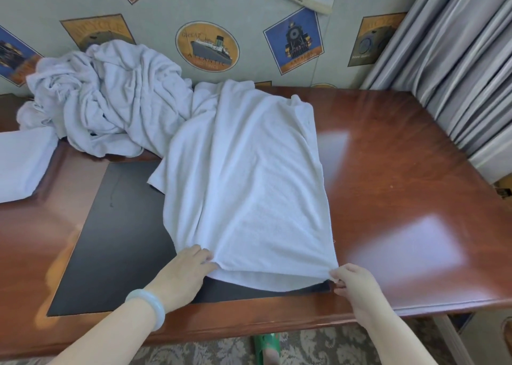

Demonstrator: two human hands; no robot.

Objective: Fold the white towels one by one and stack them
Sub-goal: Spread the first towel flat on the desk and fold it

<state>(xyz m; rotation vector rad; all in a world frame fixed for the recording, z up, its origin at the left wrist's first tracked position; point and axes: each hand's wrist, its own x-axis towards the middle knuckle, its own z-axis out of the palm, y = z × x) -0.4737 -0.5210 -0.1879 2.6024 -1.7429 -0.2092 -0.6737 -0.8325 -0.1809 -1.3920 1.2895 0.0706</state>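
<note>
The step in hand looks like an early fold of one towel (249, 184). It lies drawn out on the table (401, 171) from 6 o'clock, nearest the person, toward 12 o'clock, its rumpled far end touching the heap of unfolded towels (105, 99) at 10 o'clock. The left hand (185, 270) pinches the near corner at 7 o'clock and the right hand (352, 287) pinches the one at 5 o'clock, with the hem between them raised slightly off the black panel (119, 240). Next, I judge, both corners must travel together toward 12 o'clock, kept level so the edges meet. The cloth is white terry, soft and creased lengthways; a second layer shows under the hem. One folded towel (22, 162) lies at 9 o'clock.
</note>
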